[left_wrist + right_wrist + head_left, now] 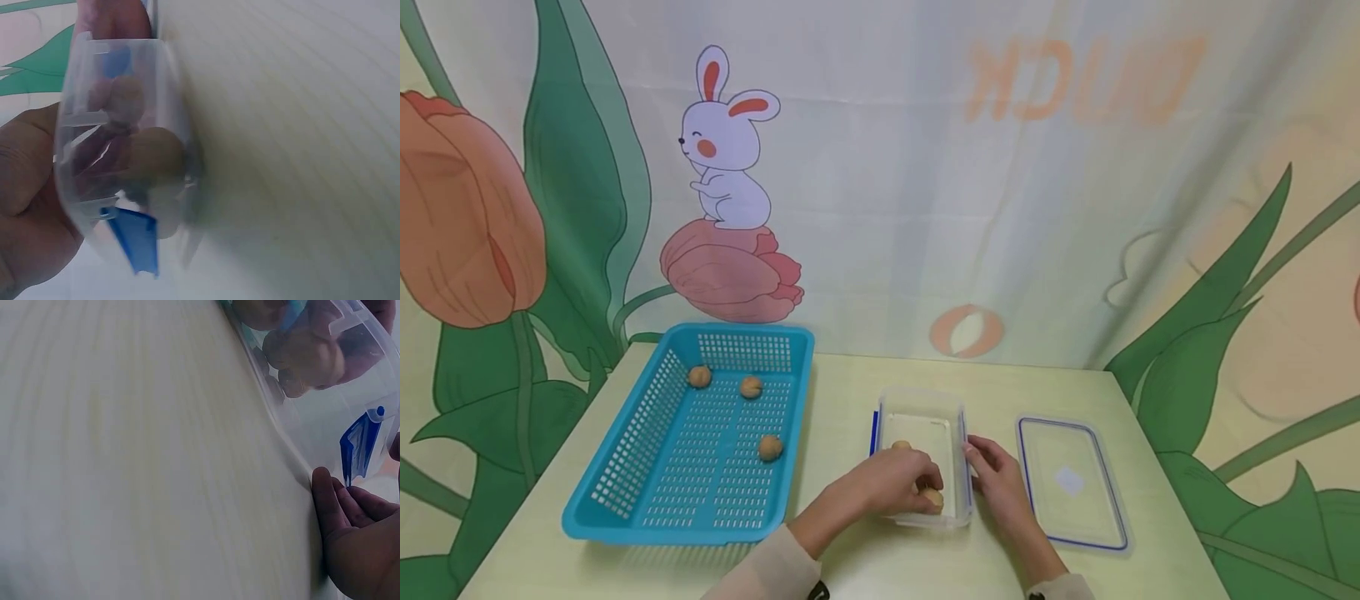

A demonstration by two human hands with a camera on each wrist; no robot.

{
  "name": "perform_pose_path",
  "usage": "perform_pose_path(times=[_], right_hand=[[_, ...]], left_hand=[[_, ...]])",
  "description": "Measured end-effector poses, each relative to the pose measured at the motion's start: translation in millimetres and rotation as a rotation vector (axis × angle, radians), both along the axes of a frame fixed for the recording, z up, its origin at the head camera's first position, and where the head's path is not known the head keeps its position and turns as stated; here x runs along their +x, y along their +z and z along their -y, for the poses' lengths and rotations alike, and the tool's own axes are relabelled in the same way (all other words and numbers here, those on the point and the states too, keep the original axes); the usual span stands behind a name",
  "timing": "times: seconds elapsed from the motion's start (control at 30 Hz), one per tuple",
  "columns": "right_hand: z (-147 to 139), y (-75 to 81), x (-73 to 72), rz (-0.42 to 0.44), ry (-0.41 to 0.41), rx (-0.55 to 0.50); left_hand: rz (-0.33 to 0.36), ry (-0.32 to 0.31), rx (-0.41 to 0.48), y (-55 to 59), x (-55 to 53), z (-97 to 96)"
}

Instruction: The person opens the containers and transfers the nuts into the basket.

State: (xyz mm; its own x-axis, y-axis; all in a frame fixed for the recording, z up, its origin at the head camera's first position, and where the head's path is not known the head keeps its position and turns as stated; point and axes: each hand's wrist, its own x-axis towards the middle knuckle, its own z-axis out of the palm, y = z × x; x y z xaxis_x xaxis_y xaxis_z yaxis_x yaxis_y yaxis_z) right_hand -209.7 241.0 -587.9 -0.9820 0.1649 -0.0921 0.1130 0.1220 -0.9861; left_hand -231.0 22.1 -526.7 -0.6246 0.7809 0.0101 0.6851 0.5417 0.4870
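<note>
A blue basket (pixel 726 429) sits at the left of the tabletop (pixel 846 392). It has three walnuts in it: one far left (pixel 699 377), one far right (pixel 750 387) and one near right (pixel 771 448). They look light, hard and bumpy, so they should not squash, but they may roll. The fat middle seems the best place to hold one.

The left hand (pixel 893 481) is down inside the clear box (pixel 925 429). Its grip is nearly closed, with the thumb and bent fingers round a walnut (pixel 934 497) near the box's right near corner. The hand partly hides another walnut (pixel 902 445), which lies just past it, in the box too.

The box looks like light, slippery plastic, a bit bendy, and may slide if bumped. Its side walls look like good places to hold it. The right hand (pixel 1000 483) touches its right wall. That grip is loose, with the fingers mostly straight, and I see no walnut in it. On the right, a clear lid (pixel 1067 521) with a blue edge lies flat. It looks thin and light, easiest to lift by its rim.
</note>
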Motion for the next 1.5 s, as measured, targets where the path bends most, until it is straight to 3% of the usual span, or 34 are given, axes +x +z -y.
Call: perform_pose_path(times=[0.1, 0.23, 0.43, 0.7, 1.07, 1.27, 1.5], right_hand=[[-0.8, -2.5, 0.0, 0.01, 0.0, 0.001], [-2.1, -3.2, -1.8, 0.0, -0.004, -0.006], [-2.0, -0.5, -1.7, 0.015, -0.009, 0.007], [-1.2, 1.2, -2.7, 0.039, -0.01, 0.024], [-1.5, -1.6, -1.1, 0.049, -0.006, 0.01], [-1.3, -2.6, -1.2, 0.056, -0.009, 0.01], [-1.5, -0.3, -2.7, 0.061, -0.009, 0.009]], left_hand=[[-0.029, 0.011, 0.066, 9.8, 4.3, 4.1], [-0.033, 0.022, 0.148, 32.6, 13.1, 10.3], [-0.003, 0.053, 0.181, 58.1, 23.1, 27.4], [-0.001, 0.141, 0.242, 78.1, 20.4, 69.0], [0.011, 0.302, 0.363, 86.7, 7.3, 132.5], [-0.023, 0.413, 0.358, 83.6, -1.1, 159.9], [-0.028, 0.489, 0.384, 79.0, -8.0, 190.8]])
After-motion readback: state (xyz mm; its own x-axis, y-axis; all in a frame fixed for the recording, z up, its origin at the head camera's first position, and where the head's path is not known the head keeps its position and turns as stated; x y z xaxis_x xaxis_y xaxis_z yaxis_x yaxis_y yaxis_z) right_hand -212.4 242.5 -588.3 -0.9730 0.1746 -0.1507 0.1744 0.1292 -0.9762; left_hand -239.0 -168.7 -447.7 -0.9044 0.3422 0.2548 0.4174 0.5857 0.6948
